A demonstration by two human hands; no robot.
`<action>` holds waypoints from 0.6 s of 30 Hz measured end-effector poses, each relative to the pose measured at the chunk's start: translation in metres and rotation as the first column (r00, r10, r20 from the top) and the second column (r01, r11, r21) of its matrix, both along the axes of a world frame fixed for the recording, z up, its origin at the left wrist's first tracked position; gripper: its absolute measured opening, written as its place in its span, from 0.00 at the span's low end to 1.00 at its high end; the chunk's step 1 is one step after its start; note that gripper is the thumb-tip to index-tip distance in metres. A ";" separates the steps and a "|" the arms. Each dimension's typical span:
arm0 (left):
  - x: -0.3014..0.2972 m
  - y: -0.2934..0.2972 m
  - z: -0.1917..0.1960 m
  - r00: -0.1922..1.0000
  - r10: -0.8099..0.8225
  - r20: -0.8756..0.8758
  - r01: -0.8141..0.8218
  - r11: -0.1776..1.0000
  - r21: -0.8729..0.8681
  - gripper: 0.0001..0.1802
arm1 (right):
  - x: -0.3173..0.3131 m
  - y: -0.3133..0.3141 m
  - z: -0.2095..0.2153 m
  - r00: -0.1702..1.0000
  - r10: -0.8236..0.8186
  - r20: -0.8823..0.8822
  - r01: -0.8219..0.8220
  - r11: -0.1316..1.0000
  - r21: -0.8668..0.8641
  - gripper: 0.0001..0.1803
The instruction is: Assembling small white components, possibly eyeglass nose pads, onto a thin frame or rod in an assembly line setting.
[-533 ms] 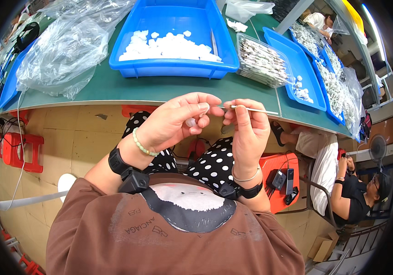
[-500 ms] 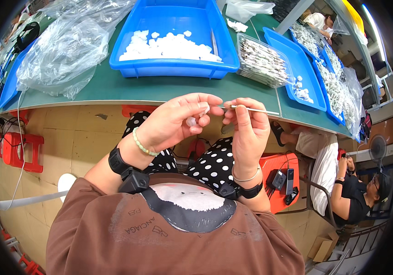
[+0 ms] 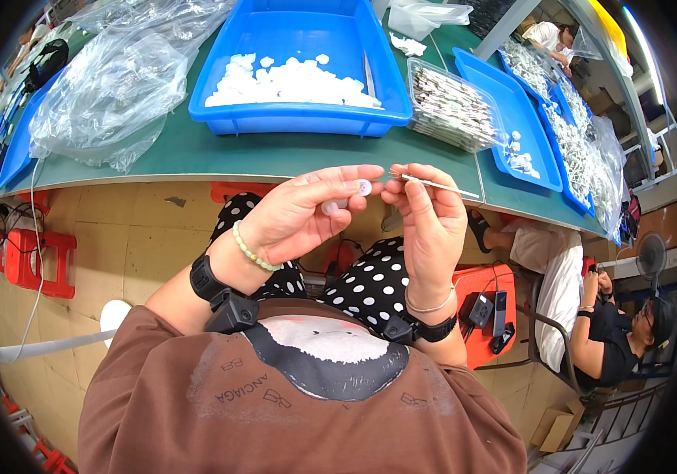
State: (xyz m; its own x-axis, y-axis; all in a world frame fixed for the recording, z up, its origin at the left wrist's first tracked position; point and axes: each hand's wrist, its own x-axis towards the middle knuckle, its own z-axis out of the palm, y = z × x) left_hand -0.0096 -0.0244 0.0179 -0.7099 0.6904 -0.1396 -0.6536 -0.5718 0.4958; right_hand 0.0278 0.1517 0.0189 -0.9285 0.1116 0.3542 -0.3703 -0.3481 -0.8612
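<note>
My left hand [image 3: 311,207] is closed around small white plastic caps; one round cap [image 3: 364,187] shows between the thumb and fingers, and another pale piece sits lower in the palm. Between the thumb and fingers of my right hand [image 3: 432,213] is a thin white stick [image 3: 451,189] with fine wire-like ends pointing at the left hand. The two hands are close together, just off the table's front edge. Beyond them a blue tray [image 3: 299,118] holds a heap of white caps [image 3: 291,82]. Right of it stands a clear box [image 3: 477,142] packed with similar thin sticks [image 3: 449,101].
Crumpled clear plastic bags [image 3: 109,95] cover the green table's [image 3: 157,150] left part. Blue trays [image 3: 532,175] with white parts line the right. A red stool [image 3: 485,347] with small black devices stands by my right arm. A seated person [image 3: 623,340] is at far right.
The cap in my left fingers has turned and now shows its round face. The stick's tip has risen slightly, and the stick slants down more to the right.
</note>
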 end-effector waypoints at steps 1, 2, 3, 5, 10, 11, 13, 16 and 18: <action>0.000 0.002 0.001 1.000 -0.005 -0.006 0.005 1.000 -0.016 0.20 | 0.000 0.000 0.000 1.000 -0.004 -0.010 0.004 1.000 0.020 0.09; 0.000 0.003 0.002 1.000 -0.010 -0.012 0.010 0.999 -0.032 0.20 | 0.000 0.000 -0.001 1.000 -0.005 -0.010 0.005 1.000 0.019 0.09; 0.000 0.002 0.002 1.000 -0.011 -0.012 0.011 0.999 -0.033 0.20 | 0.000 0.000 -0.001 1.000 -0.013 -0.020 0.014 0.999 0.029 0.09; 0.001 0.000 0.001 0.998 -0.024 -0.050 0.021 0.998 -0.051 0.21 | 0.000 -0.001 -0.001 0.999 -0.021 -0.030 0.022 0.999 0.037 0.09; -0.001 0.000 -0.006 0.996 -0.033 -0.079 0.032 0.999 -0.012 0.20 | 0.005 -0.005 -0.002 0.992 -0.053 -0.118 0.070 0.987 0.145 0.09; -0.001 0.000 -0.006 0.995 -0.051 -0.083 0.052 0.999 0.013 0.19 | 0.005 -0.006 -0.004 0.992 -0.054 -0.118 0.071 0.987 0.144 0.09; 0.000 0.001 -0.006 0.995 -0.057 -0.086 0.060 0.997 0.044 0.19 | 0.006 -0.007 -0.006 0.992 -0.030 -0.122 0.047 0.990 0.133 0.09; 0.002 0.001 -0.006 0.995 -0.041 -0.086 0.042 0.999 0.007 0.18 | 0.005 -0.008 -0.007 0.992 -0.037 -0.119 0.052 0.991 0.127 0.09; 0.002 0.002 -0.005 0.996 -0.021 -0.084 0.016 0.998 -0.060 0.18 | 0.004 -0.007 -0.010 0.993 -0.030 -0.118 0.043 0.993 0.111 0.09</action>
